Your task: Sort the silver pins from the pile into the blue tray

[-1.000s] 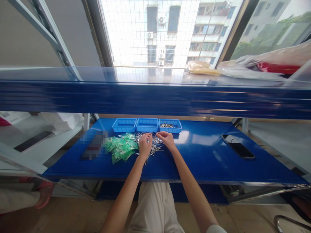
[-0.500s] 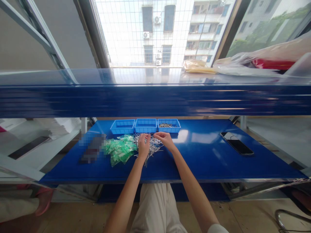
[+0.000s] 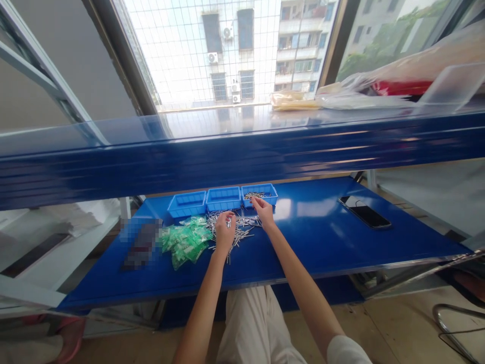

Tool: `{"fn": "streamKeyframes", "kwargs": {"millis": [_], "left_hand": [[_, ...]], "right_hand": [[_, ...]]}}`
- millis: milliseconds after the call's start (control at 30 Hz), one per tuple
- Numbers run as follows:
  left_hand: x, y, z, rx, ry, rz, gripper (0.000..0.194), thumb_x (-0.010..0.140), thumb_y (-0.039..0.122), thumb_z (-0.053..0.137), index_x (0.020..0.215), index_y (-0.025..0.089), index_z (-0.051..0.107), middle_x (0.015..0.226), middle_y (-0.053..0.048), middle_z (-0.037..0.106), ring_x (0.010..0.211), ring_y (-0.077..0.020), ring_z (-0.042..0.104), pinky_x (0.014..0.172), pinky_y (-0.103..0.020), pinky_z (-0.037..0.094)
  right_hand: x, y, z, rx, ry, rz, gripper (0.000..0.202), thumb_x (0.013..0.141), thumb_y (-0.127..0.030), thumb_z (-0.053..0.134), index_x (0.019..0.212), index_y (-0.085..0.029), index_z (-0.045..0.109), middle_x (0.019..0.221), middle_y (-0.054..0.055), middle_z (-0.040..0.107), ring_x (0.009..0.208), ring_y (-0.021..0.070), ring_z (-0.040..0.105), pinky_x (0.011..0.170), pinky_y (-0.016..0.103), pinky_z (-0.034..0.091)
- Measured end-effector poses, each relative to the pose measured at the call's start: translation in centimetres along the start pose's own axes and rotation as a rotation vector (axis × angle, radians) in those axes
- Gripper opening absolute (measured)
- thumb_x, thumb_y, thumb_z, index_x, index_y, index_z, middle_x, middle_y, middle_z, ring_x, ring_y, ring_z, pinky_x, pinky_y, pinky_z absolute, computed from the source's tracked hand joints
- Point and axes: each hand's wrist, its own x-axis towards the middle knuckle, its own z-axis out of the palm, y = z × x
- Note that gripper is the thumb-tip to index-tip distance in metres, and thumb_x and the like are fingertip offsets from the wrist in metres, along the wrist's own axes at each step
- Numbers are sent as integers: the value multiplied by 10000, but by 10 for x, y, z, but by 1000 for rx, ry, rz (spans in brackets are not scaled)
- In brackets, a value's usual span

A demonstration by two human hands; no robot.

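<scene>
A loose pile of thin silvery metal pins (image 3: 241, 235) lies on the blue table, with my left hand (image 3: 225, 230) over it. The fingers of that hand are curled together; what they hold, if anything, is too small to make out. My right hand (image 3: 264, 211) is at the front edge of the right blue bin (image 3: 276, 194), thumb and fingers pinched, their contents hidden. Inside that bin lie several thin metal pieces (image 3: 253, 195). Left of the pile is a heap of green-tinted clear plastic bags (image 3: 185, 241).
Two more blue bins, the middle one (image 3: 223, 206) and the left one (image 3: 186, 212), stand in the same row. A phone (image 3: 364, 212) lies on the right of the table (image 3: 314, 242). A blue shelf (image 3: 227, 156) crosses above the bins. A blurred dark object (image 3: 142, 245) is at left.
My right hand has moved from the pile up to the right bin's front edge. My left hand stays over the pile. The view has tilted and shifted slightly.
</scene>
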Motion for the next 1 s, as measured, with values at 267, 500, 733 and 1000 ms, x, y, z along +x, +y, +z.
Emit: {"fn": "streamKeyframes", "kwargs": {"millis": [267, 500, 733, 1000], "left_hand": [[1, -6, -1, 12, 29, -38, 160, 799, 248, 435, 898, 179, 539, 842, -42, 567, 720, -153, 528, 707, -306, 434], [0, -7, -1, 163, -61, -12, 140, 760, 204, 474, 849, 186, 580, 791, -24, 595, 668, -146, 519, 709, -306, 400], [-3, -3, 1, 355, -191, -19, 161, 763, 204, 476, 871, 215, 595, 830, -23, 626, 822, -195, 540, 793, -366, 331], [-3, -5, 1, 339, -166, -44, 221, 750, 217, 484, 960, 210, 552, 734, -11, 606, 787, -189, 558, 797, -367, 335]], "right_hand": [[-3, 8, -1, -223, -133, -157, 327, 723, -402, 557, 936, -177, 660, 901, 75, 674, 776, 181, 617, 694, 300, 478], [-19, 13, 2, -791, -434, -359, 262, 696, -406, 606, 883, -239, 681, 895, 35, 641, 842, 186, 549, 727, 304, 377], [-18, 12, 3, -957, -450, -304, 206, 754, -399, 552, 821, -256, 685, 854, 19, 625, 827, 175, 519, 717, 290, 291], [-21, 11, 3, -998, -454, -335, 199, 773, -401, 541, 869, -286, 673, 870, 32, 603, 876, 193, 489, 727, 309, 265]]}}
